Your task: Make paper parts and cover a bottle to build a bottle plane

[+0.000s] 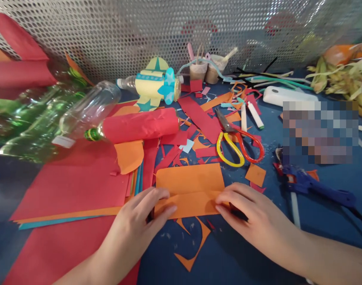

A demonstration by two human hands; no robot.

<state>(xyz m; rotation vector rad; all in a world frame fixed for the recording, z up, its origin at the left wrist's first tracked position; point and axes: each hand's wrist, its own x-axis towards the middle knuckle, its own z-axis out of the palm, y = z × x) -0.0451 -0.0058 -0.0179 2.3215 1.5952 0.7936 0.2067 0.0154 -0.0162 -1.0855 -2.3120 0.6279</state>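
"On a blue worktop, what step is in hand?"

"Folding, judging by the crease: a left hand and a right hand hold an orange sheet at opposite ends, each grip nearly closed, thumb and fingers pinching paper."

"And the next move?"

"It would seem to call for even pressure along that crease, both edges kept aligned."

"How does the sheet look?"

"Oblong and matte, split by a lengthwise line; scissors lie beyond it, a curved orange scrap on the near side."
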